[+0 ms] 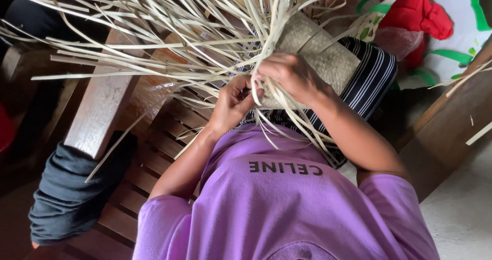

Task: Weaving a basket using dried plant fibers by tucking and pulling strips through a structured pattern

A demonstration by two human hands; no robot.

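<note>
Now both hands, left (231,105) and right (291,76), pinch strips (169,44) at the mat's (328,60) 9 o'clock edge; a loose pull may unravel the weave.

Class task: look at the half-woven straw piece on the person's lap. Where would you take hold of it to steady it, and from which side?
Take the woven straw piece by its finished, tightly woven body, coming from the right side, probably. That part looks firm and rounded, resting on the striped cloth. The loose strips fan out to the left and would likely bend. The left hand and right hand work at the weaving edge.
</note>
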